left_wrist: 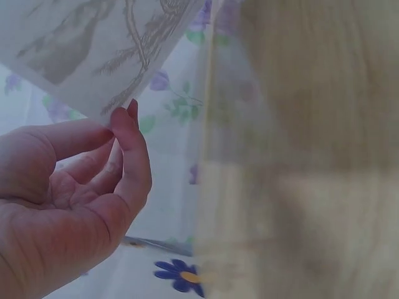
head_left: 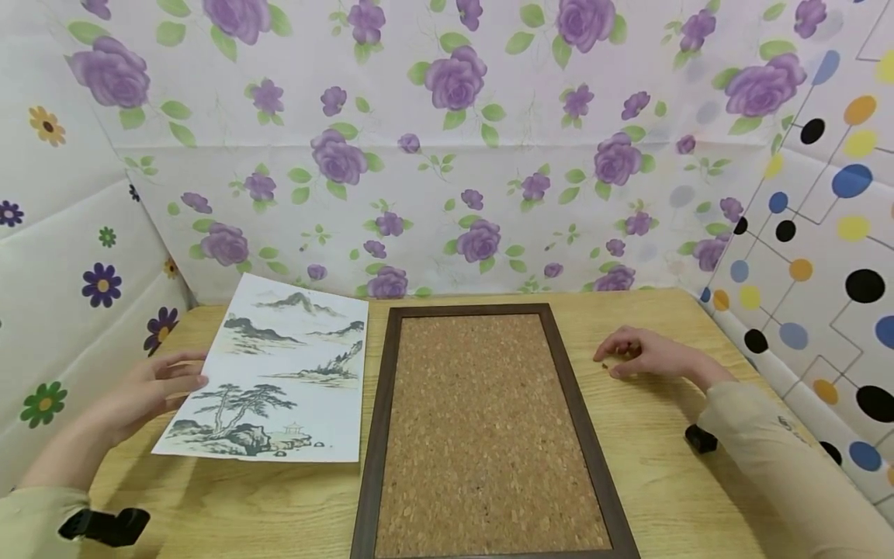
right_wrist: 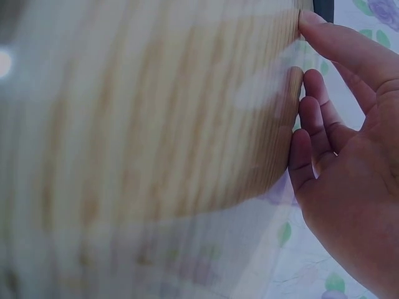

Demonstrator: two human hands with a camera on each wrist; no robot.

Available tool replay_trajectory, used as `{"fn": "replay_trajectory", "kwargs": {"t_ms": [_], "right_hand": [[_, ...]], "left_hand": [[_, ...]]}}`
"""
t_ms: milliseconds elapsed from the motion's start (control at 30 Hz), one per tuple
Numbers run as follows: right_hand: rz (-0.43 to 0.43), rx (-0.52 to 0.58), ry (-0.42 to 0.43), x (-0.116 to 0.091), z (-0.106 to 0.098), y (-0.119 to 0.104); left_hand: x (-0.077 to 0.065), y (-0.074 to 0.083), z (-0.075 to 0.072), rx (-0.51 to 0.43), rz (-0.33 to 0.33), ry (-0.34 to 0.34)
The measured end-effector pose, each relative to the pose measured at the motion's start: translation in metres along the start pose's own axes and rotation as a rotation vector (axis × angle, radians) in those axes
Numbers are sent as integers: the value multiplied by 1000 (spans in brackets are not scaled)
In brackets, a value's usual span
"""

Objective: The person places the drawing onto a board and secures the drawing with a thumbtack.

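Note:
My left hand (head_left: 157, 388) pinches the left edge of a white sheet of paper (head_left: 328, 431) printed with an ink landscape of mountains, trees and a small pavilion. The sheet is tilted, its lower part raised off the table; in the left wrist view, thumb and fingertips meet at the paper's edge. A framed cork board (head_left: 482, 427) with a dark brown border lies in the middle. To its right, my right hand (head_left: 656, 355) rests its fingertips on the table, thumb and fingers apart. A tiny dark object (head_left: 604, 366) sits between them, too small to identify.
The light wood table (head_left: 670, 466) meets a floral cloth wall (head_left: 419, 194) at the back. A flower-patterned panel (head_left: 56, 256) stands at the left and a dotted panel (head_left: 831, 256) at the right, close to my right arm.

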State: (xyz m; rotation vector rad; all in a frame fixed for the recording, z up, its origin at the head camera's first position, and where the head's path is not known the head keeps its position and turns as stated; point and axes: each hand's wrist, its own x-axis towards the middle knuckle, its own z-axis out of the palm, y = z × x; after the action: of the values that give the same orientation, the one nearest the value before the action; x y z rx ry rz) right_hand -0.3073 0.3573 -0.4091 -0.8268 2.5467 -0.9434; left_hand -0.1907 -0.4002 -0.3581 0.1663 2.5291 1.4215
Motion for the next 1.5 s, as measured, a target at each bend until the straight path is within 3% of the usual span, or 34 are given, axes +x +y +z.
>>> {"fn": "replay_trajectory", "kwargs": {"t_ms": [300, 767, 1100, 1500], "right_hand": [[10, -5, -4, 0, -1, -2], [9, 19, -22, 1, 0, 0], [14, 13, -19, 2, 1, -2], [18, 5, -18, 1, 1, -2]], "left_hand": [[4, 26, 7, 31, 25, 19], [24, 51, 52, -60, 46, -18], [31, 65, 76, -134, 38, -12], [39, 78, 110, -211, 40, -50]]}}
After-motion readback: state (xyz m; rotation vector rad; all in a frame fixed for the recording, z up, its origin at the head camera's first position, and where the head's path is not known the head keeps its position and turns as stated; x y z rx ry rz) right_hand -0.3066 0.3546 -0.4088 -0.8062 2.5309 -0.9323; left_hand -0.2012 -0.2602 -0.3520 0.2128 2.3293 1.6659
